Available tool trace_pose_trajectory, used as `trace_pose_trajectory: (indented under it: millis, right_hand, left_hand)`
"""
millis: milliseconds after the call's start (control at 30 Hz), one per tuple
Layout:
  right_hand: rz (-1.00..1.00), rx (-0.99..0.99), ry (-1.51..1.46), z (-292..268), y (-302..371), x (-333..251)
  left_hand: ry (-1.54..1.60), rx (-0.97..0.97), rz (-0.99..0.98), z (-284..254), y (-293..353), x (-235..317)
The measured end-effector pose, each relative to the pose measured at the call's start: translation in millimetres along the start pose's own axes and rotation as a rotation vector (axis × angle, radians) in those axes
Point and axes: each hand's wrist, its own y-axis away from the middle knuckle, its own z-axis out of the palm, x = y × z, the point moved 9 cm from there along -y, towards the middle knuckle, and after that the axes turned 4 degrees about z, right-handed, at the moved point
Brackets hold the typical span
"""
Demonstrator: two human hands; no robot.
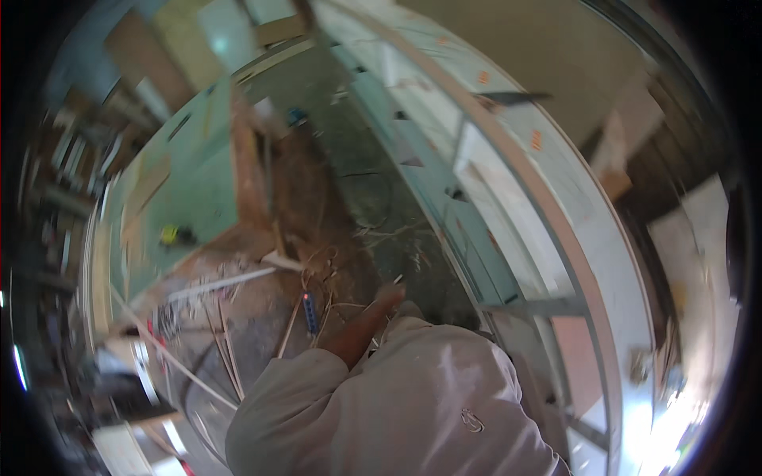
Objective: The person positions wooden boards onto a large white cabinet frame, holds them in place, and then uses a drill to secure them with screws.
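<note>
Shirt: pale shirt (429, 397) fills the lower middle, loose and creased; its left sleeve (294, 385) ends near the elbow, and the bare forearm (349, 341) runs up and to the right.
Left hand: the hand (389, 298) is in front of the body, over the floor; its fingers look drawn together on a small piece, though blur hides how each one lies.
Piece: the piece (398, 279) shows pale at the hand's far end, its tip sticking out past the fingers; too small and blurred to say what it is.
Right hand: out of sight; I cannot tell how its fingers stand.
Power strip: blue strip (309, 313) lies on the floor left of the hand, apart from it; thin pale cables (329, 278) loop beside it.
Floor: grey floor (432, 278), scattered with scraps; long thin sticks (226, 349) lie to the left.
Frame: long pale frame (583, 278) stands on the right, curving up past the hand; a dark pointed piece lies across its upper part.
Bench: green-topped bench (198, 190) stands at left beyond the strip; a yellow-and-black tool (176, 235) rests on it near the front edge.
Boards: tall boards (147, 51) lean at the far upper left.
</note>
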Motion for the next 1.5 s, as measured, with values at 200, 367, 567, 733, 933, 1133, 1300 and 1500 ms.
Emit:
trace_pose_trajectory:
  millis: [200,367,567,733,933,1133,1300,1500]
  right_hand:
    - [-0.990,0.035,0.987,-18.8,-73.3,-120.8]
    - [-0.894,-0.268,0.472,-4.7,-94.1,-292.7]
    - [-0.506,-0.542,0.115,25.6,-48.7,-420.3]
    - [-0.372,-0.636,0.039,21.4,-73.6,-407.9]
    - [-0.291,-0.579,0.287,5.7,-152.8,-320.7]
    - [-0.945,-0.570,0.913,6.0,-131.3,-304.5]
    - [-0.944,-0.520,1.139,17.3,-125.2,-315.4]
    - [-1.054,-0.230,1.411,30.2,-143.9,-349.4]
  left_hand:
    - [0.423,0.149,-0.852,25.9,188.6,-115.6]
    - [1.042,0.279,-1.324,128.4,308.7,-116.4]
    - [1.973,0.096,-1.505,292.2,345.6,3.7]
    - [2.074,0.416,-1.064,213.9,270.8,133.2]
    - [1.872,0.347,-0.902,78.7,270.4,198.6]
    - [1.349,0.798,-0.643,-125.9,297.6,176.1]
    - [1.306,1.210,0.165,-324.3,367.0,289.4]
    - [1.382,1.313,1.429,-359.9,466.4,418.0]
